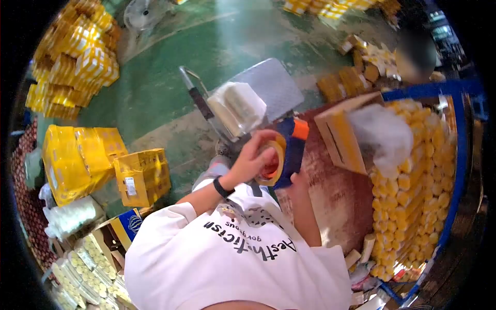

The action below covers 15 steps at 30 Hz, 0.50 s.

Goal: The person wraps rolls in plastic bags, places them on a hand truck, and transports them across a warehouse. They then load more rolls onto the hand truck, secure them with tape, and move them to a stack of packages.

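A dark blue tape gun (293, 150) with an orange part at its top is held in front of my body. A wide roll of yellowish tape (275, 163) sits on its left side. My left hand (260, 153), with a black band on the wrist, is closed on the tape roll, fingers curled over its rim and into its core. My right hand (298, 187) is at the lower end of the tape gun, closed around it; part of its fingers is hidden behind the tool. Just beyond my hands lies a clear-wrapped pale bundle (238, 108).
The bundle rests by a grey metal platform (281, 85) with an upright handle (196, 95). An open carton (338, 137) with a plastic liner (385, 134) stands right, beside stacked yellow-ended rolls (408, 201) within a blue frame (457, 155). Yellow-taped cartons (80, 163) stand left.
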### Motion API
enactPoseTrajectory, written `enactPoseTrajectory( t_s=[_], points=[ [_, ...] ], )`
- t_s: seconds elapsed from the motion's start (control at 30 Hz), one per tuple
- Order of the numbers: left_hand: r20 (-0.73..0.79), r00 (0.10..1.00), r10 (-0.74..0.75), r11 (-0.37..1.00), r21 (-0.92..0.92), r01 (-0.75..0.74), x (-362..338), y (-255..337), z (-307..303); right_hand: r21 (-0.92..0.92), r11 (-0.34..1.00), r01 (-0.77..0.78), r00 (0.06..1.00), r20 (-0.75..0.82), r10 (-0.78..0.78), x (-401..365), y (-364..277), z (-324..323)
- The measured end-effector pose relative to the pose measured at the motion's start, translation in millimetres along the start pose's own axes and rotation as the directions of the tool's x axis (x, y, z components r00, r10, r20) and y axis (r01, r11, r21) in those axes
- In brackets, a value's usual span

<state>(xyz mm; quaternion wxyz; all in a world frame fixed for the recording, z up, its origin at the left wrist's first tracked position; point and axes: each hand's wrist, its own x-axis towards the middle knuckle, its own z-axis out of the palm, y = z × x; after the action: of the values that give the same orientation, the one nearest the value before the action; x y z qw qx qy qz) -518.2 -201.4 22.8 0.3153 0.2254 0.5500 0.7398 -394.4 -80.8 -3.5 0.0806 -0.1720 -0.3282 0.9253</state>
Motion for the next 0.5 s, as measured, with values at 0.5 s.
enactPoseTrajectory(
  t_s=[0.5],
  points=[
    [-0.171,0.968,-0.181,0.954,-0.270,0.131,89.8,-1.8,-181.2,-0.978,0.161,0.133,0.989,0.141,0.034,157.2,7.3,60.3]
  ],
)
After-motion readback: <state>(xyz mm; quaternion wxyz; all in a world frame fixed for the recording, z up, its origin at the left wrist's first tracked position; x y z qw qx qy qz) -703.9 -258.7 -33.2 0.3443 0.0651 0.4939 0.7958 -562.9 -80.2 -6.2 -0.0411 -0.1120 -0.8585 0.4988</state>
